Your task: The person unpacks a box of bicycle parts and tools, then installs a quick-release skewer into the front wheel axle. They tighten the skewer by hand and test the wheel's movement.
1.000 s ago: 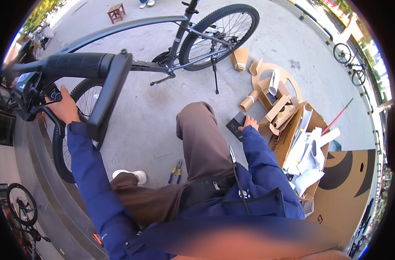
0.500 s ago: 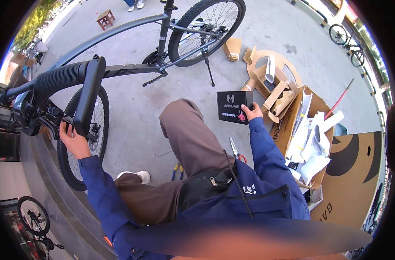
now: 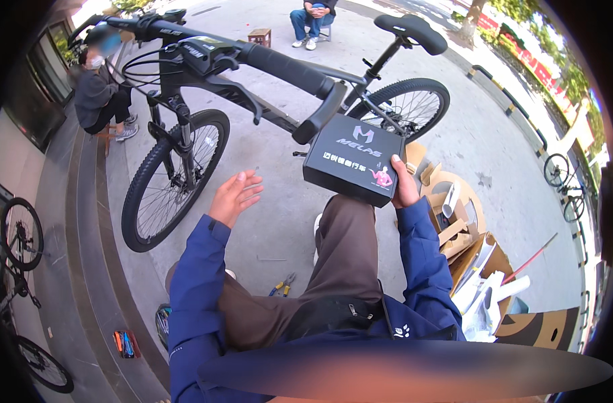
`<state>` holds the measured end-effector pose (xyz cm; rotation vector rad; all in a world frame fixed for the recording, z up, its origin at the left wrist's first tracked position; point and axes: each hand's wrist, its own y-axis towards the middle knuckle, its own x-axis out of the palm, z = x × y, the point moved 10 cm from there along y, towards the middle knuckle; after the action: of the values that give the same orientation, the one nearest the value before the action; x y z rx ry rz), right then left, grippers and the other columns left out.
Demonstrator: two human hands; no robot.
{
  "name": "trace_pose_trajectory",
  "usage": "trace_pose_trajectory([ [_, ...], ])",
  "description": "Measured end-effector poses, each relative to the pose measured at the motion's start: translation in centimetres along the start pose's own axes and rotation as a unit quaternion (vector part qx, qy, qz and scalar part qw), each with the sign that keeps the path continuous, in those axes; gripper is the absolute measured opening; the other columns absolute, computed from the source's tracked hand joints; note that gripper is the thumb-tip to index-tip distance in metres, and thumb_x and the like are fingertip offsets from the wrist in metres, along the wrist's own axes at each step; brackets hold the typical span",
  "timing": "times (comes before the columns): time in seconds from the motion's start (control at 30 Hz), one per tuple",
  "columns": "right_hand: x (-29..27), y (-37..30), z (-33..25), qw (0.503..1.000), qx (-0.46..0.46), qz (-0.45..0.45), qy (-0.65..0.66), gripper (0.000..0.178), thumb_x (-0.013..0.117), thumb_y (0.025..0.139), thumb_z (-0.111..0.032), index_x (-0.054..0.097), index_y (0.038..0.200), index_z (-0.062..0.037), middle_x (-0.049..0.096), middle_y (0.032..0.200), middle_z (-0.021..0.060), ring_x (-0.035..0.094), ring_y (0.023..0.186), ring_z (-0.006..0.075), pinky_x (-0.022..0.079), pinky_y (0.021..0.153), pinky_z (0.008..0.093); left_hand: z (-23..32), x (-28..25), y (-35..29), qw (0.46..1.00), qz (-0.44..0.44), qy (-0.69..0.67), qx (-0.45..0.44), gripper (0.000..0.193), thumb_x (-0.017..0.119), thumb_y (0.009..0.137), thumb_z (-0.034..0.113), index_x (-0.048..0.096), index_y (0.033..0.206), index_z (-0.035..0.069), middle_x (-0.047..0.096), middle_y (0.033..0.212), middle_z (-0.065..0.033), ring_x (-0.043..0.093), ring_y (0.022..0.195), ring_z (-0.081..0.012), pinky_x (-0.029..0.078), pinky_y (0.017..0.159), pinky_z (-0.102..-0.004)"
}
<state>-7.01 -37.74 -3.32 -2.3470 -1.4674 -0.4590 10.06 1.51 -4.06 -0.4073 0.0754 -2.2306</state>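
Observation:
My right hand [image 3: 405, 183] grips the right side of a black cardboard box [image 3: 340, 176] with silvery print and a small pink figure. The thumb lies along the box edge and the other fingers are mostly hidden. In the air to the left, my left hand [image 3: 236, 196] is open and holds nothing, its fingers pointing toward the box. A dark bicycle [image 3: 219, 94] stands just beyond both hands. Its black handlebar grip [image 3: 286, 70] with a bar end reaches close to the box, overlapping it in view. The bicycle's front wheel [image 3: 175, 181] is left of my left hand.
Yellow-handled pliers [image 3: 282, 285] and a thin hex key [image 3: 271, 259] lie on the ground. At right are cardboard scraps [image 3: 457, 185] and a carton full of white packing [image 3: 484, 289]. Steps [image 3: 95, 242] run along the left, where a person [image 3: 101, 97] sits. Another person [image 3: 312, 23] sits farther back.
My left hand has let go of the handlebar area and moved right, toward the box. The box has been raised closer and tilted, showing its top. My view has lifted.

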Motion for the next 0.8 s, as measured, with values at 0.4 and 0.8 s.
trace_pose_trajectory([
  [0.4, 19.6, 3.3, 12.9, 0.947, 0.126, -0.288, -0.072, 0.066, 0.046, 0.113, -0.052, 0.054, 0.144, 0.0056, 0.069, 0.132, 0.0143, 0.070, 0.117, 0.0180, 0.056, 0.104, 0.0344, 0.0, -7.0, -1.1, 0.973, 0.136, -0.155, 0.105, 0.050, 0.056, 0.110, 0.047, 0.062, 0.139, 0.006, 0.070, 0.111, -0.0037, 0.069, 0.096, -0.0117, 0.057, 0.077, -0.0290],
  [0.8, 17.4, 0.0, 22.6, 0.930, 0.290, -0.225, -0.024, 0.066, 0.058, 0.109, -0.051, 0.050, 0.150, 0.0004, 0.063, 0.143, 0.0180, 0.063, 0.130, 0.0268, 0.051, 0.113, 0.0407, -3.4, -11.6, -6.8, 0.935, 0.292, -0.132, 0.151, 0.051, 0.061, 0.109, 0.044, 0.056, 0.144, 0.008, 0.068, 0.118, -0.0050, 0.067, 0.101, -0.0129, 0.057, 0.078, -0.0307],
])
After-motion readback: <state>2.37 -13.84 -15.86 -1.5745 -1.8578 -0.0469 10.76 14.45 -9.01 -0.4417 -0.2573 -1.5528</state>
